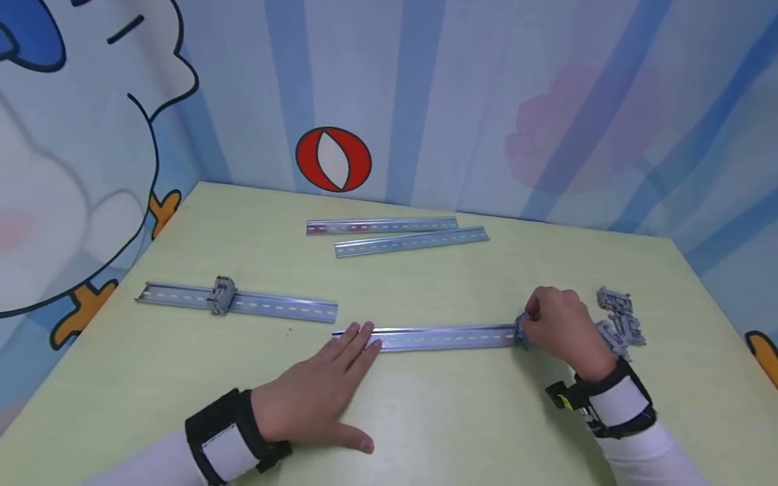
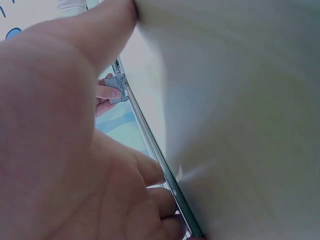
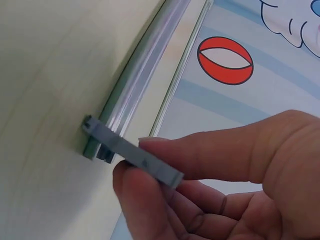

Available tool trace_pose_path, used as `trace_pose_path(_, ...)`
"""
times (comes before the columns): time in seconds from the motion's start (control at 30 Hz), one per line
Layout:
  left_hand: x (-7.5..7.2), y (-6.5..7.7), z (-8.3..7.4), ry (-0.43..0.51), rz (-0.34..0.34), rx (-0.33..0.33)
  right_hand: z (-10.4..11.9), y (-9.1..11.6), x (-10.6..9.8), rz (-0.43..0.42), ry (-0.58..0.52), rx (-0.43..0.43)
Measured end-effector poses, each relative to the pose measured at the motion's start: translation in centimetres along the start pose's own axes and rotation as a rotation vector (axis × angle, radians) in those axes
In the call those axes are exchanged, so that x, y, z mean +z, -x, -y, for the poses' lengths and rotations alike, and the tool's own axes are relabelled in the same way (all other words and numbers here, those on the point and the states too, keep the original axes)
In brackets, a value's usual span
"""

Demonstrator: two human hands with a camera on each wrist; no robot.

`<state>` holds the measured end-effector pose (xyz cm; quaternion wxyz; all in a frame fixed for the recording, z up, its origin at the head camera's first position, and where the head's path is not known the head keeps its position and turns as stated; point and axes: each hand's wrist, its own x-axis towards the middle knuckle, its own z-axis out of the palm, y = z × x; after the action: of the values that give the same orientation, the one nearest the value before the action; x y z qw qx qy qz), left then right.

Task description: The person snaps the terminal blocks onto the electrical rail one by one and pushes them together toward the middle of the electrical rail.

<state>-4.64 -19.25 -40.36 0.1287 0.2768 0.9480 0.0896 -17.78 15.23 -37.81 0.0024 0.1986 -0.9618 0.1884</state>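
Note:
A slotted metal DIN rail (image 1: 444,338) lies across the front of the table. On its left end rests my left hand (image 1: 322,381), fingers straight and pressed on the rail, thumb spread out on the table side. My right hand (image 1: 565,331) pinches a grey terminal block (image 3: 135,152) between thumb and fingers at the rail's right end. In the right wrist view the block sits across the rail's end, its far tip extending past the rail's edge. The left wrist view also shows the block (image 2: 118,89) against the rail, upright in the right hand's fingers.
Another rail (image 1: 286,307) at the left carries one grey terminal block (image 1: 221,295). Several loose terminal blocks (image 1: 621,322) lie in a pile just right of my right hand. Two more rails (image 1: 413,241) lie near the back edge, before a printed blue wall (image 1: 462,101).

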Motion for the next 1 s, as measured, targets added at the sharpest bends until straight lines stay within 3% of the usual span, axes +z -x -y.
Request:
trace_pose_path(0.27, -0.4, 0.0, 0.2, -0.031, -0.003, -0.007, 0.7, -1.3, -0.4, 0.070, 0.018, 0.011)
trace_pose_path(0.43, -0.3, -0.1, 0.0, 0.006, 0.021, -0.007, 0.3, -1.1, -1.1, 0.199, -0.003, 0.070)
trace_pose_path(0.63, 0.0, -0.2, 0.1, 0.003, 0.036, -0.013, -1.0, -0.8, -2.5, 0.338, -0.123, 0.122)
trace_pose_path(0.8, 0.0, -0.1, 0.1, 0.002, 0.029, -0.013, -1.4, -0.6, -2.9, 0.383, -0.254, 0.136)
trace_pose_path(1.0, 0.0, -0.1, 0.1, -0.005, 0.017, -0.006, -1.1, -0.7, -2.5, 0.358, -0.300, 0.164)
